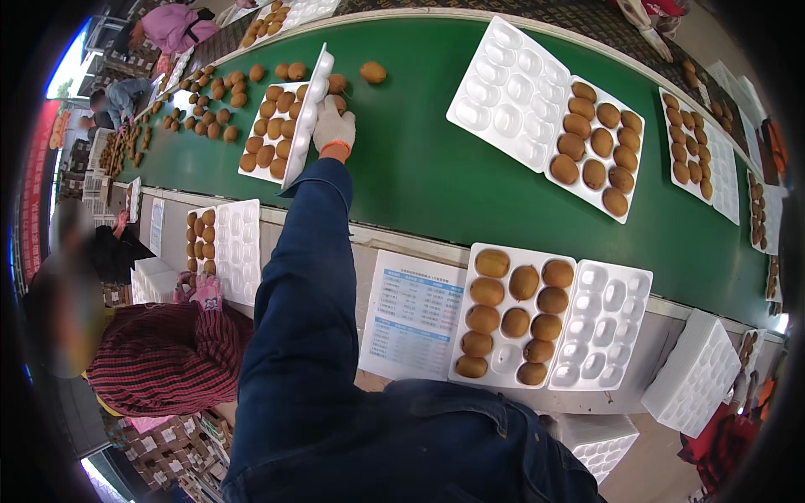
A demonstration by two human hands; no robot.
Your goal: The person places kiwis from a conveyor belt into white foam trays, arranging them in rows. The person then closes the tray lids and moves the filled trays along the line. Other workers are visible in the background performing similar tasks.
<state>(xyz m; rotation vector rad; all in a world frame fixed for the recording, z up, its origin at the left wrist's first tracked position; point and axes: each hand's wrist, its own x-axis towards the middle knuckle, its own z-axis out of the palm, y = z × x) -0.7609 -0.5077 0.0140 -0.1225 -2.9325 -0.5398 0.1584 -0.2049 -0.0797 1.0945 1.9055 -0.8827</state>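
Observation:
My left hand (pixel 334 126), in a white knit glove with an orange cuff, reaches across the green conveyor belt (pixel 402 170). Its fingers close around a kiwifruit (pixel 339 104), partly hidden by the glove. Beside the hand, the raised half of a white plastic tray (pixel 308 119) stands nearly upright; kiwifruit fill its other half. More kiwifruit (pixel 373 72) lie loose on the belt nearby. Before me on the grey ledge is an opened tray (pixel 510 302) with kiwifruit in one half and a bare pocket in its middle column; its other half (pixel 600 324) holds none. My right hand is out of view.
Another opened tray (pixel 560 119) of kiwifruit rests on the belt. A printed sheet (pixel 409 314) lies partly under my tray. Stacked white trays (pixel 692 371) stand right. A person in a striped top (pixel 170 358) works close on my left. Others work across the belt.

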